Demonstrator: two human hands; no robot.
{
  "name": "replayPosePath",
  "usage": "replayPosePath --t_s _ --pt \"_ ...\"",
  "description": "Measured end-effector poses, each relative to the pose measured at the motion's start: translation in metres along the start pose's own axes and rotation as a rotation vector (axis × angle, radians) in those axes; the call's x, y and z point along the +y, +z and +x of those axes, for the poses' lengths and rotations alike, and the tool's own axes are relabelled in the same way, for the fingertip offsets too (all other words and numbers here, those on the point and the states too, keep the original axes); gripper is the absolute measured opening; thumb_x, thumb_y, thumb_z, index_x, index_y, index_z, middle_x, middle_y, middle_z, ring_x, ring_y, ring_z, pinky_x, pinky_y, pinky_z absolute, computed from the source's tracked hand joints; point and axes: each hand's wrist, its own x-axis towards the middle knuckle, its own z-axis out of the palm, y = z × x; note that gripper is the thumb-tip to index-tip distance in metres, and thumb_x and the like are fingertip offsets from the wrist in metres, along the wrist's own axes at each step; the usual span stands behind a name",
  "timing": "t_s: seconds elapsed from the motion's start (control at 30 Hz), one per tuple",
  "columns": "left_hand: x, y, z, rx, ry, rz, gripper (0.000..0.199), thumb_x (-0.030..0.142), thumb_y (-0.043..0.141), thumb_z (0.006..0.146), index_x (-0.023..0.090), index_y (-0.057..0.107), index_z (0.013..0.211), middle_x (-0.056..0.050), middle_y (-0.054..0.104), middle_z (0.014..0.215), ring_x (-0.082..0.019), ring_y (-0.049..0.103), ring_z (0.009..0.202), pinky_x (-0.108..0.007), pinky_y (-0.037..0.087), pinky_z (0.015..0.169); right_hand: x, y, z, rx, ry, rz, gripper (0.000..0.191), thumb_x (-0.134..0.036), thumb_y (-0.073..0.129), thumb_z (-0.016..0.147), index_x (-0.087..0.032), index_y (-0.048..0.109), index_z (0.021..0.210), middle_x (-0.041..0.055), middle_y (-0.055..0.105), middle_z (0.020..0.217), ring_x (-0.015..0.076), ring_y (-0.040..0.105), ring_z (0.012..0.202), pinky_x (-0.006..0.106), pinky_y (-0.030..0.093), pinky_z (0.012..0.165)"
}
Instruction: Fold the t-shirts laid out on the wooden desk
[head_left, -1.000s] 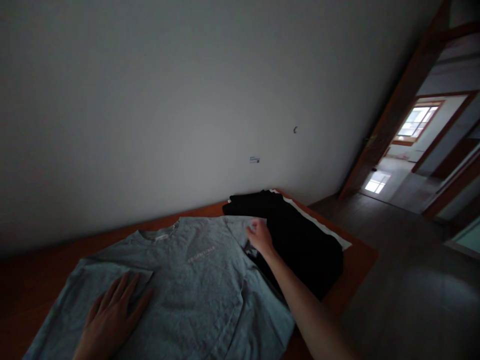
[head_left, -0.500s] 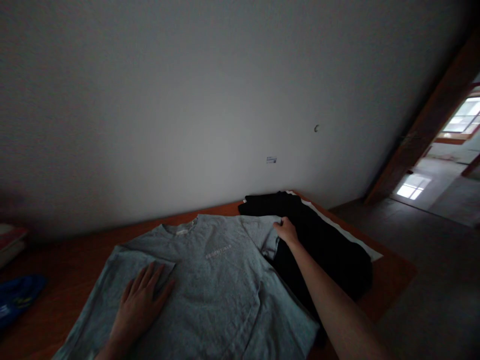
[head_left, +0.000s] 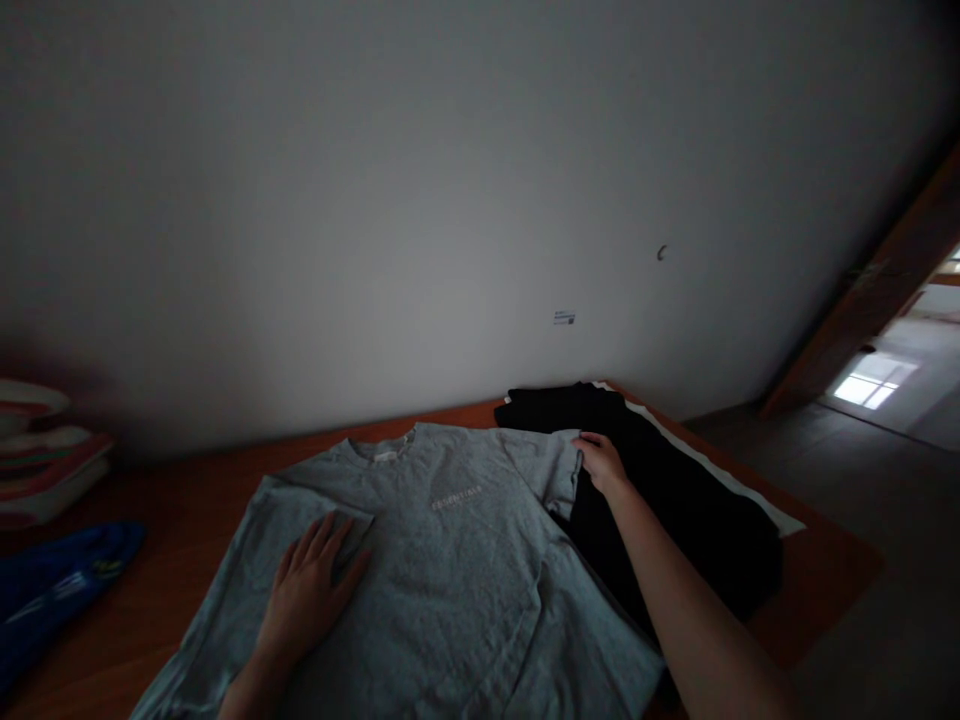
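A grey T-shirt (head_left: 450, 570) with pale lettering on its chest lies spread out, neckline toward the wall. Its left-hand sleeve is folded in over the body. My left hand (head_left: 311, 580) rests flat on that folded sleeve, fingers spread. At the other side, my right hand (head_left: 600, 460) pinches the edge of the right-hand sleeve between thumb and fingers. Beneath that sleeve and my right forearm lies black clothing (head_left: 690, 500), with a white edge of cloth showing along its far side. The shirt's lower hem runs out of view.
The clothes lie on an orange-brown wooden surface (head_left: 187, 520) against a grey wall. At the left are a blue garment (head_left: 67, 570) and a stack of folded striped cloth (head_left: 52, 460). Beyond the right edge are the floor and an open doorway with a wooden frame (head_left: 847, 290).
The view has turned slightly left, so more of the blue garment and the folded stack shows. Both hands keep their places on the T-shirt, which looks unchanged.
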Motion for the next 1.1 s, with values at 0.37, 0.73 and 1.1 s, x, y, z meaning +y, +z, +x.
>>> replayPosePath --t_s 0.37,0.73,1.1 --pt "0.002 -0.005 -0.001 0.023 0.011 -0.067 0.062 0.053 0.046 0.091 0.017 0.056 0.141 -0.016 0.048 0.155 -0.034 0.041 0.145 -0.055 0.030 0.120 -0.011 -0.006 -0.026 -0.129 -0.050 -0.118 0.046 -0.010 0.058 0.068 -0.021 0.068 0.112 0.0025 0.075 0.084 0.0217 0.072 0.080 0.030 0.057 0.075" --pt "-0.001 0.000 -0.001 0.051 0.016 -0.073 0.060 0.052 0.048 0.091 0.018 0.059 0.139 -0.015 0.050 0.153 -0.032 0.042 0.145 -0.053 0.031 0.119 -0.079 0.048 -0.120 -0.414 -0.699 -0.191 0.047 -0.017 0.053 0.087 -0.021 0.064 0.133 0.0095 0.065 0.136 0.0223 0.059 0.128 0.037 0.042 0.111" --pt "0.000 -0.003 -0.002 0.053 0.010 -0.098 0.057 0.050 0.049 0.091 0.020 0.059 0.138 -0.014 0.051 0.153 -0.033 0.043 0.144 -0.054 0.032 0.119 -0.012 0.019 -0.188 -0.466 -0.979 -0.446 0.064 -0.008 0.059 0.073 -0.028 0.061 0.133 0.0104 0.062 0.136 0.0308 0.059 0.124 0.052 0.051 0.102"
